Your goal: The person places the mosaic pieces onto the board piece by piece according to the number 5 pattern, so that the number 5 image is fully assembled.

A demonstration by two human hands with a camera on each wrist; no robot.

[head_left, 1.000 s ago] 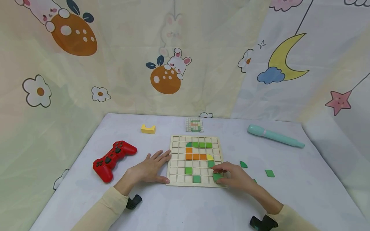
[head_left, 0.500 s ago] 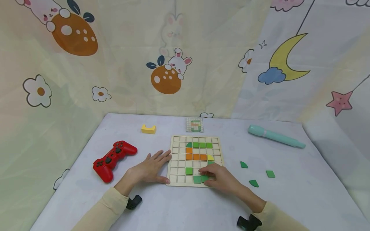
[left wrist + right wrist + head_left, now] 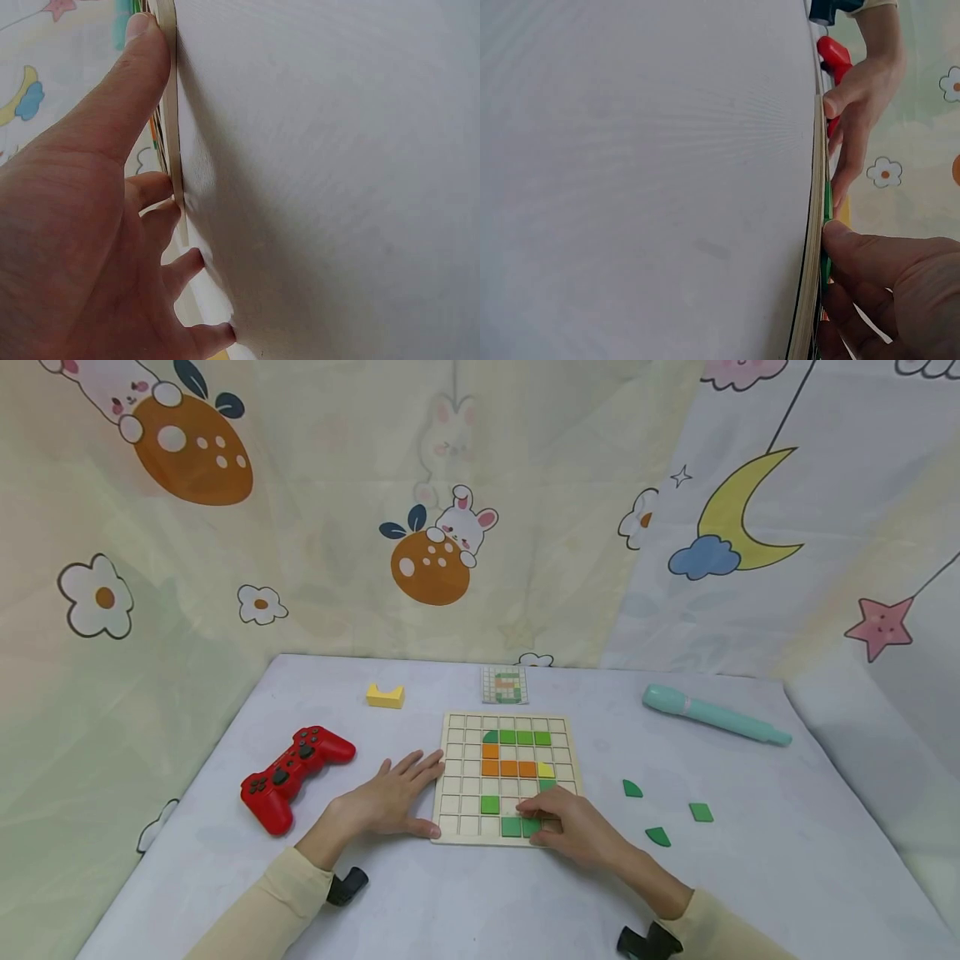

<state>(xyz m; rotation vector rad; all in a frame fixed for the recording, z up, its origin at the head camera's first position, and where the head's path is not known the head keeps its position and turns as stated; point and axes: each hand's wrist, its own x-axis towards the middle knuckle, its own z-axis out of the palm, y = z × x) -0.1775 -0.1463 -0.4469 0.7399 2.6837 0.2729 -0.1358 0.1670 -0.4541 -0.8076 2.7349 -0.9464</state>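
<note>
A pale wooden grid board point(image 3: 452, 783) lies on the table with orange, yellow and green tiles set in its squares. My left hand point(image 3: 386, 797) lies flat with fingers spread, thumb and fingertips at the board's left edge; the left wrist view shows the thumb point(image 3: 139, 82) on that edge. My right hand point(image 3: 573, 828) pinches a green square tile point(image 3: 530, 827) between thumb and fingers. This tile sits in the nearest row, right beside another green tile point(image 3: 511, 827). My right fingers hide part of the board's lower right.
Right of the board lie two green quarter-round tiles point(image 3: 632, 788) and a green square tile point(image 3: 701, 812). A small pattern card point(image 3: 505, 685) is behind the board. Around them are a red game controller point(image 3: 292, 777), a yellow block point(image 3: 386, 697) and a teal pen-shaped object point(image 3: 716, 716).
My right hand has moved left along the board's nearest row, bringing the green tile beside the other green one; it has barely moved in the last half second. The left hand stays put.
</note>
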